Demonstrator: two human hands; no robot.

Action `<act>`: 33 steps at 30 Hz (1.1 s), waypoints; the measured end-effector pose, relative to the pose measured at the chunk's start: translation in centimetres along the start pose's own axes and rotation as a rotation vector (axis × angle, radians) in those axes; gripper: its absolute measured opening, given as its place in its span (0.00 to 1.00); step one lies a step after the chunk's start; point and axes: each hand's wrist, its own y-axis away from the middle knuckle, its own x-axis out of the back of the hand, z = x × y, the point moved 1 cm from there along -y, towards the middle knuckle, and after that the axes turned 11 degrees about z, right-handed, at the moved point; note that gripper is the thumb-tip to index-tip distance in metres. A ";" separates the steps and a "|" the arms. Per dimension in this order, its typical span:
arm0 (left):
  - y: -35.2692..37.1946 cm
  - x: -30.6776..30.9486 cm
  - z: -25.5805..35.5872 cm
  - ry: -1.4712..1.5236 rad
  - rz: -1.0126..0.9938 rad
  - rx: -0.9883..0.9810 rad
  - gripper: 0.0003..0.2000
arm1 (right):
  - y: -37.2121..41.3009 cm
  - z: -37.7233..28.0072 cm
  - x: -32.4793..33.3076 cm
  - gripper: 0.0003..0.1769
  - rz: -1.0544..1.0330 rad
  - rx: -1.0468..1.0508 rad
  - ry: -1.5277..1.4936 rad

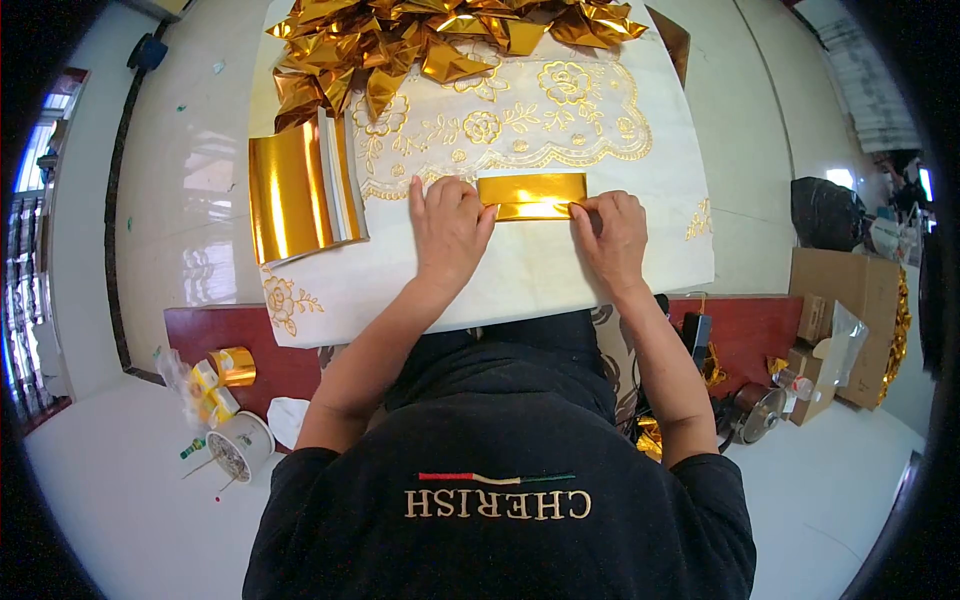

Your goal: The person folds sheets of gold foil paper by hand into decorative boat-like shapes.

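A small gold foil sheet (532, 188) lies on the white embroidered tablecloth (540, 265), with a fold line running along its near part. My left hand (453, 225) pinches its left near corner between thumb and index finger, the other fingers resting on the cloth. At the right near corner, my right hand (612, 232) grips the foil with thumb and fingertips. Left of my left hand lies a stack of larger gold foil sheets (292, 195), whose right side shows silvery edges.
Folded gold foil pieces (420, 50) are heaped along the far side of the table. A dark red bench (745, 345) crosses behind the near table edge. To the left stands a white bucket (240, 445); on the right are cardboard boxes (845, 300) and a black bag (828, 213).
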 end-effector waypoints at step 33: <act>1.4 -1.7 5.8 -0.017 -0.500 -0.279 0.38 | 0.1 0.2 -0.4 0.09 0.020 0.038 0.014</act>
